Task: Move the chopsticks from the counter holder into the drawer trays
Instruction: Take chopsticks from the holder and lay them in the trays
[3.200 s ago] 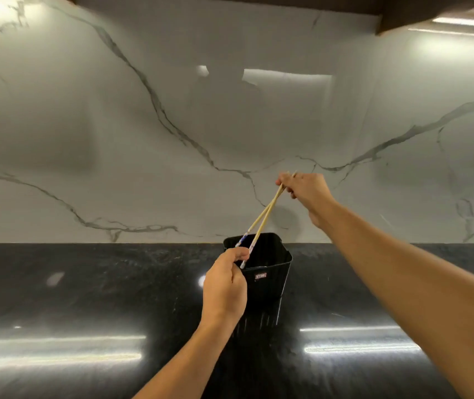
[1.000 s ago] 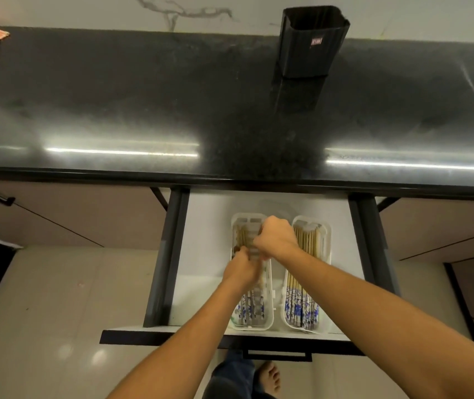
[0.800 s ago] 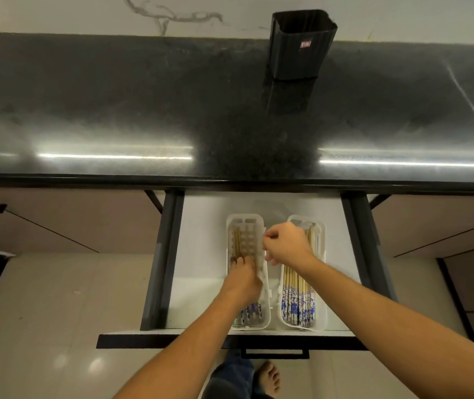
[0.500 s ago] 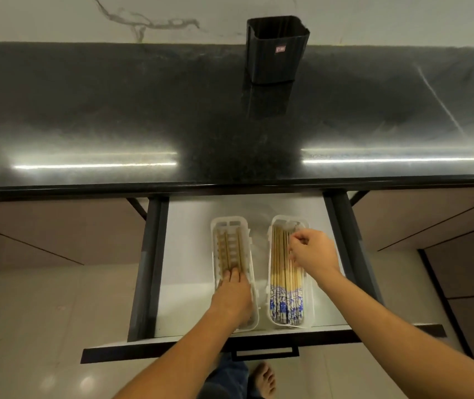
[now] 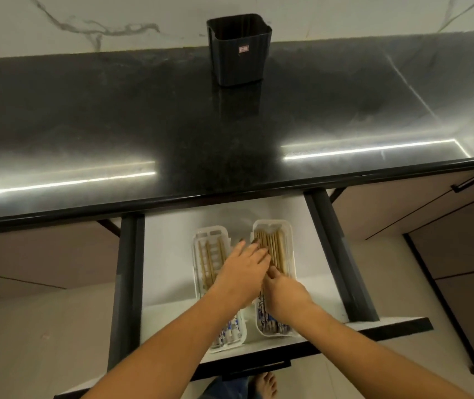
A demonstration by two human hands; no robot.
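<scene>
On the dark surface (image 5: pixel 172 116) the black holder (image 5: pixel 237 50) stands at the far edge, well apart from the open drawer (image 5: pixel 169 254) below. In the drawer two white trays (image 5: pixel 289 246) lie side by side, each holding chopsticks (image 5: pixel 273 249). The left hand (image 5: pixel 243 272) reaches flat, its grip apart, across to the right tray, while the right hand (image 5: pixel 283 295) rests on that tray's chopsticks, its grip unclear.
</scene>
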